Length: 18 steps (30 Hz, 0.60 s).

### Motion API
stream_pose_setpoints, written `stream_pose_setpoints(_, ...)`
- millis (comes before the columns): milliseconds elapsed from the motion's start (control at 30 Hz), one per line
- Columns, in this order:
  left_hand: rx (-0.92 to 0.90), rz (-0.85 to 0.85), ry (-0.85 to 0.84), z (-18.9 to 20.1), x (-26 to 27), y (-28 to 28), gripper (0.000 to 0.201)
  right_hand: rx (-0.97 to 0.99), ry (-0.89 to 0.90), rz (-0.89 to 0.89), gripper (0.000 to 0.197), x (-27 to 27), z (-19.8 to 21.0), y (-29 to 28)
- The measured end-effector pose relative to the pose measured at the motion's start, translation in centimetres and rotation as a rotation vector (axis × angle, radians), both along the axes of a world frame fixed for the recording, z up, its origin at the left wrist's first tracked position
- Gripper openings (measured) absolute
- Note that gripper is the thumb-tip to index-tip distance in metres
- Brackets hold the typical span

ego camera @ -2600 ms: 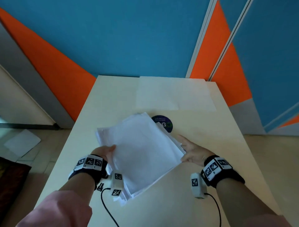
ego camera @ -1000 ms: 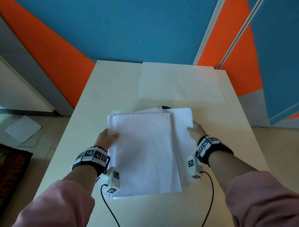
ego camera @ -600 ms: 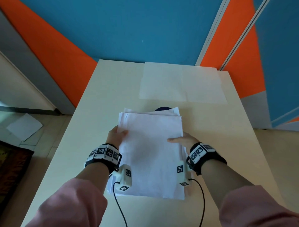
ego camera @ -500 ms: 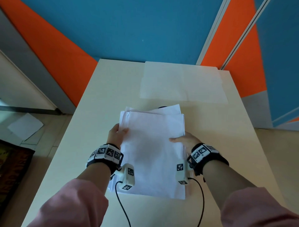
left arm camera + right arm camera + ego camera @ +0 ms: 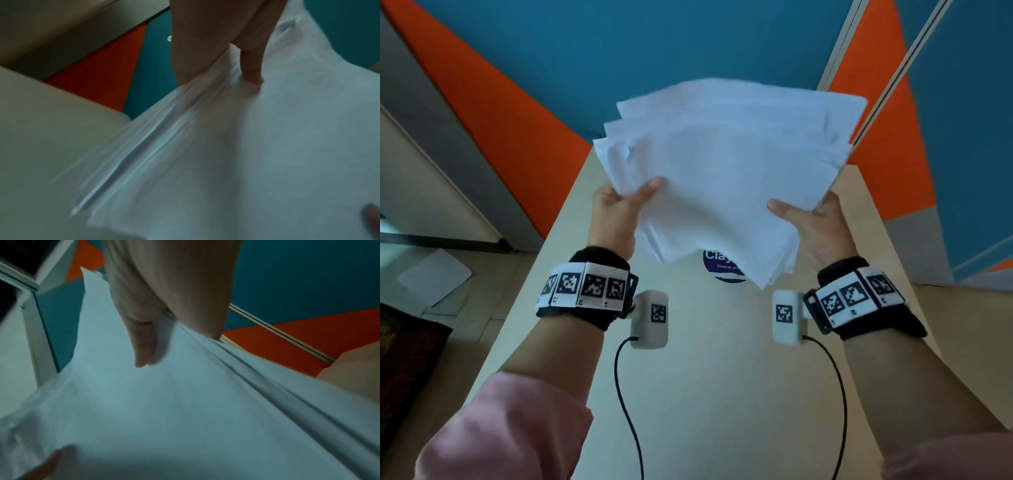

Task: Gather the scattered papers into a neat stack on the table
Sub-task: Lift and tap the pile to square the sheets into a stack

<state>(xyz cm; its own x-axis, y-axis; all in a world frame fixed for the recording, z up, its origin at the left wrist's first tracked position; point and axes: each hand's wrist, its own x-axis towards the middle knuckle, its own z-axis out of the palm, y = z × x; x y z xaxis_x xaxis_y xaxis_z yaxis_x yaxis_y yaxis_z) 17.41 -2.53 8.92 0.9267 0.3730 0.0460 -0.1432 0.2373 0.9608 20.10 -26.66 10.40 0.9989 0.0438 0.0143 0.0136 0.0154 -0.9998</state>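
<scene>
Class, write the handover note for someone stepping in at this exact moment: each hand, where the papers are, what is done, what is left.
Left hand: grips the left edge of the sheaf of papers, thumb on top.
Right hand: grips the right edge, thumb on top.
Papers: gathered into one sheaf, held in the air above the table, edges fanned and uneven. One loose sheet on the floor to the left.
Done: gathering.
Left: square the edges and lay the stack flat on the table.
</scene>
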Motion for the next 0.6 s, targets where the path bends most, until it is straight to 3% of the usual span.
stream_pose_setpoints(67,0.003,-0.013,-0.074,1.2,-0.7,-0.5,0.025,-0.002,-0.039,0.005,0.04,-0.8,0.0,0.3)
stream_pose_setpoints(167,0.101,-0.069,0.021,-0.1,-1.9,-0.7,0.017,-0.116,0.046,0.018,0.042,-1.8,-2.2,0.5)
stream_pose_setpoints(300,0.186,-0.007,0.181,-2.6,-2.7,-0.4,0.027,-0.151,0.108,-0.034,0.031,-2.6,-4.0,0.2)
stream_pose_setpoints(400,0.163,0.046,0.15,-2.1,-2.6,-0.5,0.005,-0.107,0.061,-0.093,0.018,-2.7,-3.1,0.4)
stream_pose_setpoints(433,0.15,0.048,0.125,-1.8,-2.6,-0.6,0.008,-0.109,0.053,-0.101,0.015,-2.7,-2.8,0.5)
stream_pose_setpoints(500,0.12,0.035,0.082,-1.5,-2.6,-0.5,0.011,-0.106,0.049,-0.093,0.023,-3.0,-2.3,0.7)
stream_pose_setpoints(600,0.116,0.001,-0.035,-0.6,-3.0,-0.5,0.026,0.05,-0.029,-0.084,0.04,-3.7,-1.2,0.8)
